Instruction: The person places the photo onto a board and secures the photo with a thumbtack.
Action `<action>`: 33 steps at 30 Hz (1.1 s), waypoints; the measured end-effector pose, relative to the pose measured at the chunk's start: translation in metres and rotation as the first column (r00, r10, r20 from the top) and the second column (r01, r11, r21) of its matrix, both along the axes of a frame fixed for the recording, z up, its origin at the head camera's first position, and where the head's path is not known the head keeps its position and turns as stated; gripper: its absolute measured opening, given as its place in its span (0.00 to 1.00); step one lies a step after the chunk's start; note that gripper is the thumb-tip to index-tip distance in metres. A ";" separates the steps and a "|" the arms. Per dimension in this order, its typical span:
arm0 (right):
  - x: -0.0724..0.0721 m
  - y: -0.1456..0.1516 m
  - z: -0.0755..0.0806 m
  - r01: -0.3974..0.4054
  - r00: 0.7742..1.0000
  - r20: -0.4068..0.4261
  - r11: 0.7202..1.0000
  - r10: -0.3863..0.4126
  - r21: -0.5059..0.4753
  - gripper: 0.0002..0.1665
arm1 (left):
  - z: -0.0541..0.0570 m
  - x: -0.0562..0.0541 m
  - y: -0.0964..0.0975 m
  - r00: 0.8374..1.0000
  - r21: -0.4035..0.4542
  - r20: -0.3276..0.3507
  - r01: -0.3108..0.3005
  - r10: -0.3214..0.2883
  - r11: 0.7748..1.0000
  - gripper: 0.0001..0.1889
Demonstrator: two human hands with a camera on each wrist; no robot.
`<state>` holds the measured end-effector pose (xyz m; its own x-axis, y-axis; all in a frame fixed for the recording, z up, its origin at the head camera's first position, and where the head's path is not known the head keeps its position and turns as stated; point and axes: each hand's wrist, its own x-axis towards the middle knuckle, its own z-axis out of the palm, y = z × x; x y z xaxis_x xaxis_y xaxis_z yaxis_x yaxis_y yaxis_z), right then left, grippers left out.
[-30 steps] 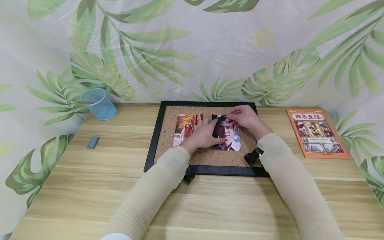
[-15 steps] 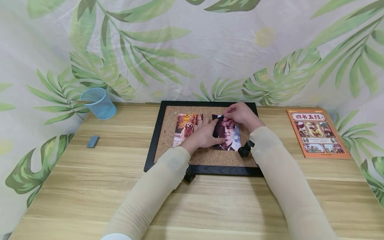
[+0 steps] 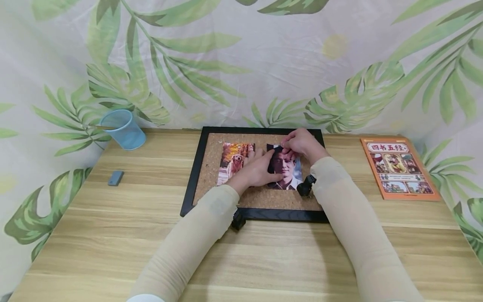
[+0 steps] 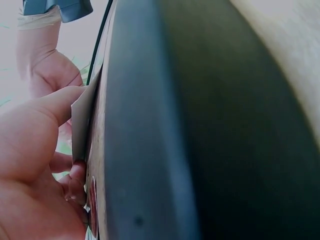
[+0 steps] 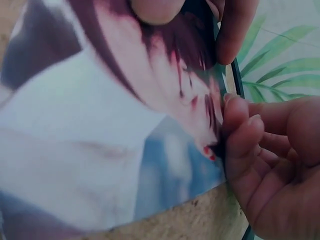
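Note:
A portrait photo (image 3: pixel 284 170) of a person in a white collar lies on a black-framed cork board (image 3: pixel 260 200). Spread across its left side is my left hand (image 3: pixel 258 170), thumb on the print and fingers toward its upper left. In the left wrist view, part of the photo (image 4: pixel 81 127) stands off the cork. At the top edge, my right hand (image 3: pixel 303 144) pinches with thumb and fingertips, seen closely in the right wrist view beside the photo (image 5: pixel 125 125); anything small between the fingertips is hidden. A dog photo (image 3: pixel 235 161) is partly covered by my left hand.
A blue mesh pen cup (image 3: pixel 128 132) with a thin stick stands at the back left. Nearer lies a small grey-blue block (image 3: pixel 115 178). An orange book (image 3: pixel 400 167) rests at the right. A leaf-patterned cloth (image 3: pixel 264 63) hangs behind the table.
My right hand and forearm have shifted slightly left along the portrait photo's top edge, mostly in the first half second. The left hand stays in place.

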<state>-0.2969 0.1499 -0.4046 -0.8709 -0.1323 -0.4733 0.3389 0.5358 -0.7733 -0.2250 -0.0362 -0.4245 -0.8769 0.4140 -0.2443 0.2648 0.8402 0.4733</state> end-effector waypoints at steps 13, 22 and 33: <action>-0.002 0.005 -0.006 0.052 0.998 0.031 0.996 -0.050 -0.068 0.15 | 0.000 -0.002 0.000 1.000 -0.014 0.004 0.001 -0.001 1.000 0.50; -0.002 0.004 -0.011 0.061 0.998 0.020 0.998 -0.061 -0.014 0.10 | -0.002 0.000 0.002 1.000 -0.009 -0.004 -0.006 0.006 1.000 0.49; 0.000 0.006 -0.010 0.044 0.999 0.007 0.999 -0.044 0.015 0.11 | -0.002 0.001 0.003 0.999 -0.031 -0.038 -0.001 0.000 1.000 0.50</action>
<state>-0.2973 0.1564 -0.4144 -0.8722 -0.0867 -0.4814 0.3682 0.5314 -0.7629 -0.2242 -0.0331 -0.4266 -0.8859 0.4066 -0.2231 0.2821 0.8543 0.4365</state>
